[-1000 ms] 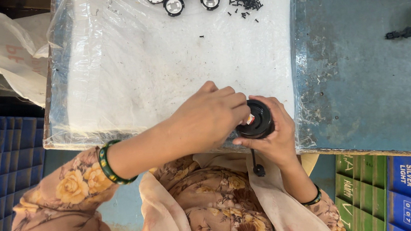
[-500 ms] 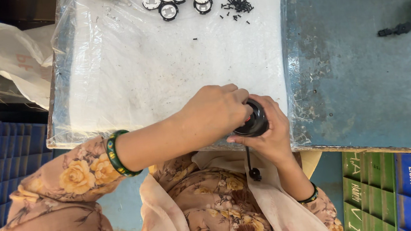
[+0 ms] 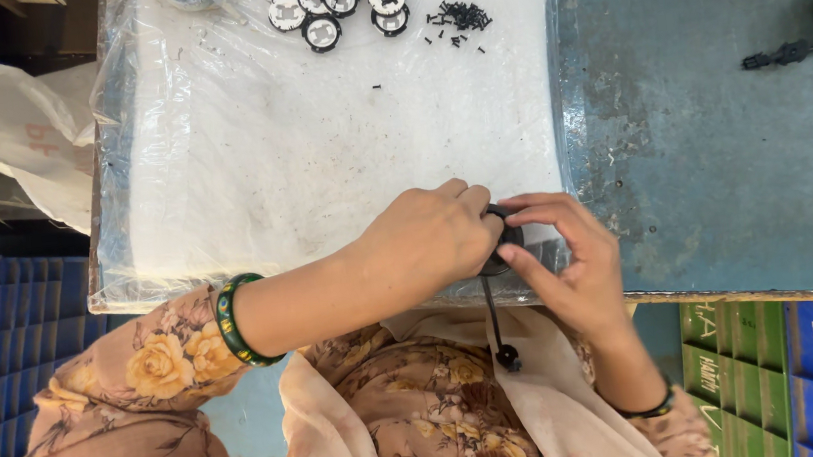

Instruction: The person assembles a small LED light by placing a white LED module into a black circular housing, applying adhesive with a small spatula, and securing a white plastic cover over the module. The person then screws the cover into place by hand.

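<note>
Small round black plastic part (image 3: 505, 245) is clamped between both hands at the near edge of the table (image 3: 720, 178), over the plastic-covered white pad (image 3: 319, 147). Left hand (image 3: 433, 241) is closed over it; right hand (image 3: 569, 267) grips the side. A thin black cord (image 3: 490, 315) hangs below. Risk: part slips off the edge, or the cord snags on clothing. Part's face is hidden by the fingers. Round black-and-white parts (image 3: 335, 2) are cut off at the top.
</note>
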The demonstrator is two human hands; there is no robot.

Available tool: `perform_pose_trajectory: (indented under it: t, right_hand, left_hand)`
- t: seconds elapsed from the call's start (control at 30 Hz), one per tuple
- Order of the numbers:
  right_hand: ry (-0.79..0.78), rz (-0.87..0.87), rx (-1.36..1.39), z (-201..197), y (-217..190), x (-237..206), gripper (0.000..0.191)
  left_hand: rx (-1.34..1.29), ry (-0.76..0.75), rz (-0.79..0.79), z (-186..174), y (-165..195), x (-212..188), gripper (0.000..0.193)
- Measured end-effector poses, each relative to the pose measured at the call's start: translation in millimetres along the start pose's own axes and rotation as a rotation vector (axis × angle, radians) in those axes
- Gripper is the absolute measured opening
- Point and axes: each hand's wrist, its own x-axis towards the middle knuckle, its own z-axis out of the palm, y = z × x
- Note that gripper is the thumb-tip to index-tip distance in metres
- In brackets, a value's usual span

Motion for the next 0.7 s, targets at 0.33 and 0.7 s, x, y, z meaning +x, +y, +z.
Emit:
perform_pose_trajectory:
  t: [0.33, 0.7]
  right_hand:
    - [-0.506, 0.212, -0.448, -29.7, -44.0, 53.4, 0.023]
    - [-0.58, 0.16, -0.502, -21.6, -40.7, 56.3, 0.028]
  left_hand:
    - [-0.102, 0.023, -0.082, -11.7, -2.0, -8.2, 0.027]
    - [-0.199, -0.063, -0.116, -8.9, -2.2, 4.9, 0.027]
